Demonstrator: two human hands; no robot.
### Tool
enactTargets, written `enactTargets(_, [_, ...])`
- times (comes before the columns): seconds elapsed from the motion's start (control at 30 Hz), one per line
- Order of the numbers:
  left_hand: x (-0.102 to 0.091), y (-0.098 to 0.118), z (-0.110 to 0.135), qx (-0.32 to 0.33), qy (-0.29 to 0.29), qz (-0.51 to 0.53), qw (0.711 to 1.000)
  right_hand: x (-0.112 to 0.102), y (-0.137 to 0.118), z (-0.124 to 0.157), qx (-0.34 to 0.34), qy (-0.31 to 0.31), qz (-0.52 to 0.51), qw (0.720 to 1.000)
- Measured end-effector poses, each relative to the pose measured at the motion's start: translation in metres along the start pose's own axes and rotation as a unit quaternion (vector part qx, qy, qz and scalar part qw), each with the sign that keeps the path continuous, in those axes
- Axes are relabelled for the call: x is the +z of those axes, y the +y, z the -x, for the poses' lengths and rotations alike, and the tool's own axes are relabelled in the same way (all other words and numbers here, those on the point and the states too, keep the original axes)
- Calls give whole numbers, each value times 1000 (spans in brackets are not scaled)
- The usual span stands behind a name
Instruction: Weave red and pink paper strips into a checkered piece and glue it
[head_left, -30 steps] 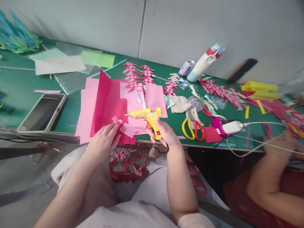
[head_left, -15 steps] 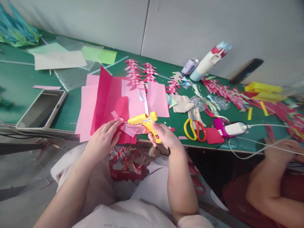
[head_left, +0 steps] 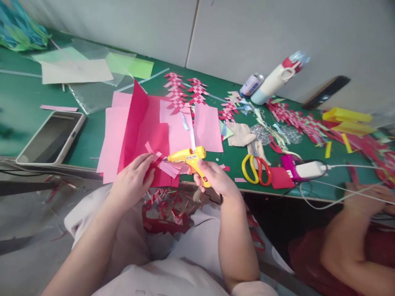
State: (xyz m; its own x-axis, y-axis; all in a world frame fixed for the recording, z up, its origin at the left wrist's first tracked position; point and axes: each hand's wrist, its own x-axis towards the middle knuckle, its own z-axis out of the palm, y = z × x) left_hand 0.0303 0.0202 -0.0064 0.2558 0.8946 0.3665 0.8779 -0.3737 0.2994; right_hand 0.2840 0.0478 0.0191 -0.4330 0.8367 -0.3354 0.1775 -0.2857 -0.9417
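A yellow hot glue gun (head_left: 187, 156) is in my right hand (head_left: 212, 176), with its fingers wrapped round the handle. Its nozzle points left, a short way from the fingertips of my left hand (head_left: 132, 177). Those fingertips are closed on the end of some crossed pink paper strips (head_left: 165, 165); the exact grip is partly hidden. Under the strips lie red paper sheets (head_left: 152, 144) and paler pink sheets (head_left: 112, 139), one red sheet folded upward. Behind them are two woven pink-and-red paper braids (head_left: 176, 93).
Red-and-yellow-handled scissors (head_left: 264, 172) and a white plug adapter (head_left: 310, 168) with cables lie to the right. A phone (head_left: 51, 137) rests at the left edge. A bottle (head_left: 274, 82) and a can (head_left: 251, 85) stand by the wall. Another person's arm (head_left: 348, 242) is at the right.
The glue gun's nozzle has drawn back slightly to the right from my left fingertips, showing more of the crossed strips. My left hand stays at the strips. The view has shifted a little.
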Motion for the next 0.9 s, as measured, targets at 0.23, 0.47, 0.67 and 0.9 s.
enactTargets(0.23, [0,-2,0,1,-2,17,1000,7,-2,-4,13,-1,17,1000])
enactTargets(0.47, [-1,-1,0,-18,-13,36,999,9,-2,-4,36,0,11,999])
enactTargets(0.67, [-2,-1,0,-13,-26,47,998,11,-3,-2,44,13,33,998])
enactTargets(0.9, [-3,0,1,-17,-39,44,998,14,-2,1,45,41,84,995])
